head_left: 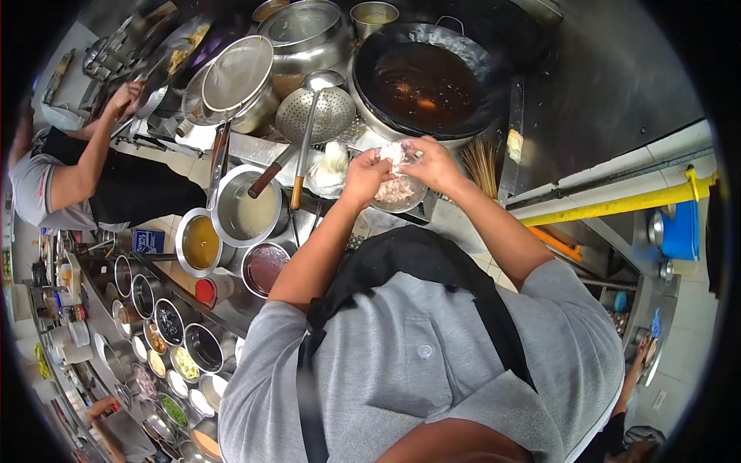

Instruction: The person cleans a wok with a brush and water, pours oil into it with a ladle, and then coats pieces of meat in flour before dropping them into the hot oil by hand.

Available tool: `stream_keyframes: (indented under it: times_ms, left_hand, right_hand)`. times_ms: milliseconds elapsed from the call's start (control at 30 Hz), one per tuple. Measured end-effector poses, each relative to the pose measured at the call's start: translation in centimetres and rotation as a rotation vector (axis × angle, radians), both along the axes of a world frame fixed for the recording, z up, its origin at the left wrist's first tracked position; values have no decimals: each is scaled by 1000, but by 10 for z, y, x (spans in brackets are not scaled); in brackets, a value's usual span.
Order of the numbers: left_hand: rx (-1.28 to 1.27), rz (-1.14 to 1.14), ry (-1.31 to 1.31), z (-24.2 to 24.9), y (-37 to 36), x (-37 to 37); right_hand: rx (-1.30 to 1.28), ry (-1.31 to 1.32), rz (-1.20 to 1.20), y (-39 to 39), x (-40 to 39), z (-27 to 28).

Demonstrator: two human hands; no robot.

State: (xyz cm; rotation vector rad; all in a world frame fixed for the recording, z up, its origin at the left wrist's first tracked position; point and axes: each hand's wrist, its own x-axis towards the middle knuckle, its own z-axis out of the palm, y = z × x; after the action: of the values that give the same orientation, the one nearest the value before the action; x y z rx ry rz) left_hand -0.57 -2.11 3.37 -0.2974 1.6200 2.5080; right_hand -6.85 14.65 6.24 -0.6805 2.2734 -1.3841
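The wide black wok (491, 91) takes up the top centre of the frame, slightly right, with dark oil (432, 69) in it and small orange-brown bits showing at the surface. To its left, the perforated skimmer (328, 122) lies with a ladle (323, 80) over it. Nearer to me, below the wok, is the bowl (415, 202), holding pale, chopped-looking pieces (394, 191). My left hand (366, 179) comes in from the lower left and my right hand (434, 166) from the lower right, both with fingers closed in a pinch on one pale piece (394, 156). That piece sits between my fingertips, over the far side of the bowl; the wok lies just beyond it, up and to the right, so my right hand is the nearer one. My fingers cover too much of the piece for me to tell its long axis.
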Motion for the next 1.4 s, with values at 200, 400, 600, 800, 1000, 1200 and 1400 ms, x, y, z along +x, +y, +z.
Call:
stream_keyframes:
  times_ms: [200,400,600,800,1000,1200,1400]
  left_hand:
    - [156,53,-45,19,3,5]
    - [325,60,-61,17,1,7]
    - [14,64,-48,11,9,6]
    - [60,205,-56,12,3,9]
    - [559,17,-158,30,-16,14]
    - [36,66,35,21,-3,5]
    - [-164,181,-27,22,-9,4]
  right_hand:
    - [-79,563,120,2,5,20]
    - [-15,262,63,8,-1,21]
    - [-186,-89,158,2,1,2]
    - [-209,-183,-52,7,-5,23]
    - [-542,-652,-77,10,-1,41]
    - [-55,244,216,3,9,23]
    - [-153,67,-25,7,5,35]
